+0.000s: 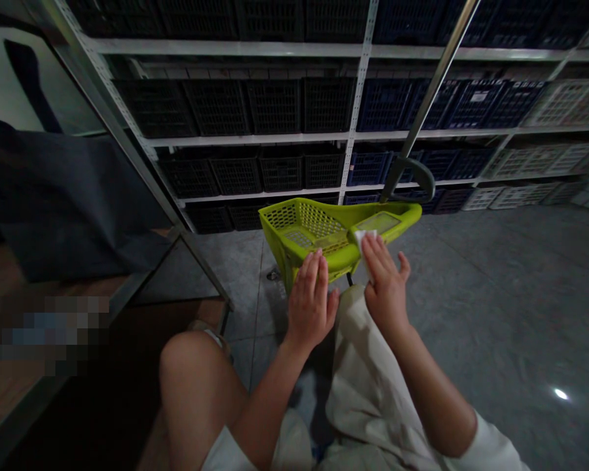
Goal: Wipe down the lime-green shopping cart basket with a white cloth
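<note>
Head view takes in a lime-green plastic basket point(319, 212) just in front of the seated person's knees, its walls pierced with a honeycomb of small holes and its body tapering right to a rounded tip with a pale, flat panel point(379, 223). A shiny metal pole point(442, 78) slants up behind it, with a dark looped handle point(419, 178) near its foot. The left hand point(310, 302) lies along the near rim, fingers straight and close together, thumb apart, holding nothing. The right hand point(389, 296) holds a crumpled white wipe point(364, 237) under its fingertips against the basket, little finger standing away; whether the thumb pinches it, I cannot tell. On the left, a dark, soft bag point(73, 203) stands on a brown surface point(4, 405) edged with metal. White racks point(255, 139) behind carry slatted crates point(279, 108) in black, navy and off-white. Grey tiles cover the floor point(495, 301), dim but for one bright reflection.
</note>
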`<state>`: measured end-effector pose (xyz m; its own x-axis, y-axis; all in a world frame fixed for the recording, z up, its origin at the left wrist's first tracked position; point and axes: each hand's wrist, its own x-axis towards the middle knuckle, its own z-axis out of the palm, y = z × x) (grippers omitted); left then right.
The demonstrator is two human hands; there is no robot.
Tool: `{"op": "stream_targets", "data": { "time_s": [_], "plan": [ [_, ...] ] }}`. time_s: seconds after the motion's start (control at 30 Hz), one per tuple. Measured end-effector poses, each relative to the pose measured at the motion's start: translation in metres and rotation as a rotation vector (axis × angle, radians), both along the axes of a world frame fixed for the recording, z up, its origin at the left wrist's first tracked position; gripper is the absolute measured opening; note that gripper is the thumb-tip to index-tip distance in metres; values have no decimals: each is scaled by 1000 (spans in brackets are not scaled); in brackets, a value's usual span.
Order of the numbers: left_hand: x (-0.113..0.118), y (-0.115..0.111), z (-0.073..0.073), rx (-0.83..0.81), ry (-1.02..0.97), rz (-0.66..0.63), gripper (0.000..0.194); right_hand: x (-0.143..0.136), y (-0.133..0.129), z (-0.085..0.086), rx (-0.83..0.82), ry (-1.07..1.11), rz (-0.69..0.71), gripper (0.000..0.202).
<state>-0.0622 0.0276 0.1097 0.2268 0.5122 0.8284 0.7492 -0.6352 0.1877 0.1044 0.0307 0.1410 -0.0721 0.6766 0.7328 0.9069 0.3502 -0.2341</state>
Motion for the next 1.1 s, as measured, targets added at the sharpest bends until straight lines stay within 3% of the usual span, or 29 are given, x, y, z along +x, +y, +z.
{"op": "stream_targets", "data": {
  "time_s": [0.13, 0.2, 0.37, 0.6, 0.8, 0.87, 1.0, 1.1],
  "plan": [
    [0, 0, -1, 13, -22, 8, 67, -14, -13, 2, -45, -158, 294, 94],
    [-1, 0, 0, 4, -8, 0, 68, -5, -4, 1, -8, -115, 253, 92],
    [-1, 0, 0, -4, 14, 2, 70, 11, 15, -2, 29, 88, -1, 90],
    [-1, 1, -2, 34, -15, 14, 68, -14, -15, 0, -23, -128, 265, 93],
    [0, 0, -1, 21, 13, 11, 69, 12, 9, -4, 76, 45, -71, 92],
    [1, 1, -2, 15, 4, 13, 69, 1, 1, -4, 46, 40, -36, 91],
    [2, 2, -4, 42, -28, 31, 68, -25, -21, -5, -7, -124, 241, 88],
    [0, 1, -3, 40, -5, 18, 68, -13, -12, -6, 29, -96, 195, 89]
  ]
}}
